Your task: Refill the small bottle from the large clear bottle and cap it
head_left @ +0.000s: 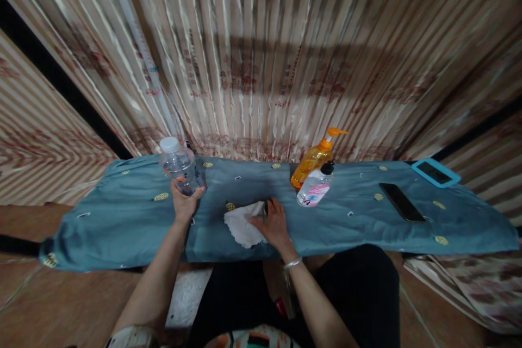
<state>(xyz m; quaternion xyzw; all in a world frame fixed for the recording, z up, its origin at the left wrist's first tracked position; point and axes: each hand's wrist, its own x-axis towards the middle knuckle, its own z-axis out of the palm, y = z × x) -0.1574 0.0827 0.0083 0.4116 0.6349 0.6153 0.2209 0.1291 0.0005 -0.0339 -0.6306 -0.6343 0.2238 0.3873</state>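
Observation:
A clear plastic bottle (pixel 179 166) with a white cap stands at the left of the cloth-covered table, tilted slightly. My left hand (pixel 185 204) is closed round its lower part. In front of me lies a crumpled white cloth (pixel 244 225). My right hand (pixel 275 225) rests at its right side, fingers curled and thumb pressed onto it. A small dark patch shows between thumb and fingers; I cannot tell whether it is an object or shadow. Right of this hand is a clear bottle (pixel 314 190) with a black cap and pink label, leaning in view before an orange pump bottle (pixel 312 163).
A dark phone (pixel 402 203) lies on the right part of the blue-green tablecloth (pixel 342 234). Near the back right corner is a light-blue framed device (pixel 436 172) with a dark screen. A striped curtain (pixel 253 65) hangs close behind the table.

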